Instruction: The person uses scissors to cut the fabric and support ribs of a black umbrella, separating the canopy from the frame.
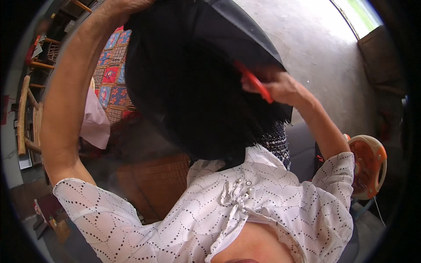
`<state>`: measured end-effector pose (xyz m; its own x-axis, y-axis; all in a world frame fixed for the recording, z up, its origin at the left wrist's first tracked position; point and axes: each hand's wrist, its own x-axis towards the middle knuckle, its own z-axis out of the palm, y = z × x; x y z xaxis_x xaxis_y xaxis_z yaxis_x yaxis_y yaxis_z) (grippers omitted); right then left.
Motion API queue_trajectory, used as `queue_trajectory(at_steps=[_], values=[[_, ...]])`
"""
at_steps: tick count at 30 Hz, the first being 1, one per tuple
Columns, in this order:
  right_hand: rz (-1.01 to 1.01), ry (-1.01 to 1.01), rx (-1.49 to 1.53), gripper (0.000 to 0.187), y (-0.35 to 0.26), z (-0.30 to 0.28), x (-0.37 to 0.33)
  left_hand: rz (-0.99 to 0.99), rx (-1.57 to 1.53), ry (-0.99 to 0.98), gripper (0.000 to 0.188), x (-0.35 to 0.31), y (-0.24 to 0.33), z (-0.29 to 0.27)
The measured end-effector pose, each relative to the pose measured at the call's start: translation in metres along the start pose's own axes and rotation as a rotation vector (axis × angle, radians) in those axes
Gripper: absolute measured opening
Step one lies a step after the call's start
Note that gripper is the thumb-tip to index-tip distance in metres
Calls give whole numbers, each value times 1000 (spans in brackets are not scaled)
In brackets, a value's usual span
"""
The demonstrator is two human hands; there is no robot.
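Observation:
A large piece of black cloth (188, 74) is spread in front of my chest and lap, with a frayed, stringy lower edge on the right. My left hand (136, 4), partly cut off by the top of the picture, grips its upper left part; the fingertips are hidden. On the right side, my right hand (280, 85) is closed around a slim red tool (254, 81) held against the cloth or just above it. Motion blurs this hand, and the tool's exact kind is unclear.
To the right stands an orange and cream fan (366, 166). Beyond the cloth lies a colourful patchwork-patterned cover (114, 74), with a pale pink cloth (95, 120) beside it. A wooden chair frame (24, 116) is at the left, and a brown woven surface (151, 184) sits lower down.

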<state>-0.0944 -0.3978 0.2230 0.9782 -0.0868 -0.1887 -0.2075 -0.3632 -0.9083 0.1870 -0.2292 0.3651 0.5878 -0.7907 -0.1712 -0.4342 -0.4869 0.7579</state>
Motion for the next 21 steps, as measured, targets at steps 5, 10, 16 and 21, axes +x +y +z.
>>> queue_trajectory(at_steps=[5, 10, 16, 21], values=[[-51, -108, 266, 45, -25, -50, -4, 95, -107, -47, 28, -6, -68, -4], [-225, 51, 408, 46, -29, -48, -6, -20, -278, -97, 30, -9, -62, 22], [-315, 5, 337, 43, -40, -46, -2, 61, 171, -203, 54, -41, -10, 53], [-304, -38, 340, 43, -44, -41, 0, 32, 349, -230, 48, -41, -23, 56]])
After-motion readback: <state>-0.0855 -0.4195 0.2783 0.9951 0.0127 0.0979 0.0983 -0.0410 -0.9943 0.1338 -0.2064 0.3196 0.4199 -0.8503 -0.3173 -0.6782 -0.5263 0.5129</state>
